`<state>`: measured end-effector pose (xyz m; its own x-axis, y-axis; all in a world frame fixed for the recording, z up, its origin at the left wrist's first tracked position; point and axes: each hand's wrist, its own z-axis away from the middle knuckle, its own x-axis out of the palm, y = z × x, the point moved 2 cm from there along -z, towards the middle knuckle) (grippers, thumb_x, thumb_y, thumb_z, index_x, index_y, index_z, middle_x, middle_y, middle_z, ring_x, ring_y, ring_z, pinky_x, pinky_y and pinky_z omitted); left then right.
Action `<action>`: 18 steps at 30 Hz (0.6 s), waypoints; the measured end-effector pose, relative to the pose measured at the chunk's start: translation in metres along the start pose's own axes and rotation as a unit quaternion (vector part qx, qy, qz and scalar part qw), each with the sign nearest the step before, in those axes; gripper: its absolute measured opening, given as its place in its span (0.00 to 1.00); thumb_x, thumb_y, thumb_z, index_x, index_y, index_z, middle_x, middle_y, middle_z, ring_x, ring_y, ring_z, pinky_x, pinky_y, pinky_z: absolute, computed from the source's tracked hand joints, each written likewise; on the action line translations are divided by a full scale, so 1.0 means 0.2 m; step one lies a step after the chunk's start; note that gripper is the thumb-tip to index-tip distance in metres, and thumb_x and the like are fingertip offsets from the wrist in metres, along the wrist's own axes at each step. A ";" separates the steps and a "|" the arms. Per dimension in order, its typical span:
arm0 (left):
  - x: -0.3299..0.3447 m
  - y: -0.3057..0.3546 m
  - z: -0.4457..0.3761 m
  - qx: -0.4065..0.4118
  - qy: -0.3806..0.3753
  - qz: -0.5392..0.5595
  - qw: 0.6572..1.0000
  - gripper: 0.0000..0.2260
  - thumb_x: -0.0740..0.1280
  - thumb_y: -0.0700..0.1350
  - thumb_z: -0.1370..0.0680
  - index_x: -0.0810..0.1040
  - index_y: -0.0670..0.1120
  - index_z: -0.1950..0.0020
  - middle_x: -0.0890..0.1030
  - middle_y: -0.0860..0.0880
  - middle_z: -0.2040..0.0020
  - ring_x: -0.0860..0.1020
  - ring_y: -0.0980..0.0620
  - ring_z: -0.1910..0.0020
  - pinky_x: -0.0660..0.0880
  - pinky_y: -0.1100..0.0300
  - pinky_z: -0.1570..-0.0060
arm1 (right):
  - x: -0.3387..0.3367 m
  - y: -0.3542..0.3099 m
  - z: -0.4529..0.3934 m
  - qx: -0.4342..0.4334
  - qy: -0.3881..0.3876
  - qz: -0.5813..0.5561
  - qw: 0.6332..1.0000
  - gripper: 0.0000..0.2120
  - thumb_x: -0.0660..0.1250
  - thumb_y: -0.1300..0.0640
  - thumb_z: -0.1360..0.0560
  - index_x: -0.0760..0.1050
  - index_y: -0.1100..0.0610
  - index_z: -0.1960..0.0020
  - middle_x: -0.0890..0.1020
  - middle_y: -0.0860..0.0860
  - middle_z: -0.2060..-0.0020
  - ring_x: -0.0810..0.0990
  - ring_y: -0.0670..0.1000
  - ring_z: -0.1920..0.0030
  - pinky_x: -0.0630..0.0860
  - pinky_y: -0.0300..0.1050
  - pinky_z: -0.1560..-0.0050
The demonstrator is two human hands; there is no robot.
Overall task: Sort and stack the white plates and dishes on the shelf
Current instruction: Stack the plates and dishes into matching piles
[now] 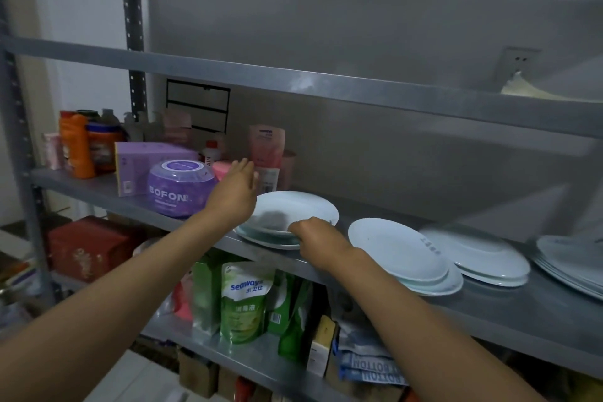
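Note:
A small stack of white plates [300, 209] sits at the front of the grey metal shelf [509, 307]. My right hand [315, 235] grips the near rim of its top plate. My left hand [236, 188] hovers at the stack's left edge, fingers spread, holding nothing. To the right lie a second stack of oval white dishes [398, 250], a third stack [479, 253], and larger plates [574, 266] at the frame's right edge.
Left of the plates stand a purple round tub [177, 188], a purple box [143, 158], a pink pouch [267, 153] and orange bottles [78, 145]. Below are green refill bags [244, 300] and a red box [88, 248]. A shelf beam [326, 88] runs overhead.

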<state>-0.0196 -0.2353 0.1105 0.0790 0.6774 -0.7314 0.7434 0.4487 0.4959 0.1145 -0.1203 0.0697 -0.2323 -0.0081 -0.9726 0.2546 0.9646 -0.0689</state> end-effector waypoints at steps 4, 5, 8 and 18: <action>0.07 0.12 0.01 0.049 -0.030 0.014 0.998 0.21 0.50 0.44 0.16 0.56 0.40 0.24 0.54 0.44 0.22 0.51 0.48 0.23 0.52 0.55 0.26 | 0.01 0.02 0.03 0.000 -0.009 -0.022 1.000 0.12 0.59 0.69 0.29 0.75 0.62 0.47 0.80 0.59 0.52 0.77 0.59 0.53 0.69 0.46 0.62; 0.09 0.15 0.01 0.063 -0.036 0.018 0.997 0.21 0.50 0.44 0.16 0.56 0.40 0.24 0.54 0.44 0.22 0.51 0.48 0.23 0.51 0.55 0.26 | -0.01 0.03 0.05 0.001 0.004 -0.024 1.000 0.14 0.59 0.69 0.29 0.75 0.62 0.46 0.80 0.59 0.52 0.78 0.60 0.52 0.69 0.45 0.62; 0.16 0.27 0.01 0.105 -0.049 0.030 0.993 0.21 0.51 0.44 0.16 0.57 0.40 0.24 0.55 0.45 0.22 0.51 0.49 0.23 0.51 0.58 0.27 | -0.09 0.07 0.11 0.006 0.054 -0.018 0.998 0.18 0.59 0.69 0.29 0.73 0.61 0.40 0.80 0.58 0.47 0.78 0.60 0.49 0.77 0.49 0.56; 0.61 0.85 0.07 0.286 -0.101 -0.054 0.951 0.22 0.51 0.45 0.17 0.54 0.39 0.24 0.55 0.42 0.22 0.51 0.48 0.23 0.50 0.57 0.25 | -0.29 0.70 0.61 0.155 0.202 0.099 0.962 0.23 0.61 0.72 0.37 0.76 0.62 0.43 0.81 0.60 0.46 0.78 0.61 0.45 0.74 0.52 0.44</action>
<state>0.1266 -0.0850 0.0986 0.0648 0.4943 -0.8669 0.9897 0.0791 0.1190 0.2784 -0.0169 0.0897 -0.4809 0.3310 -0.8119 0.5846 0.8111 -0.0156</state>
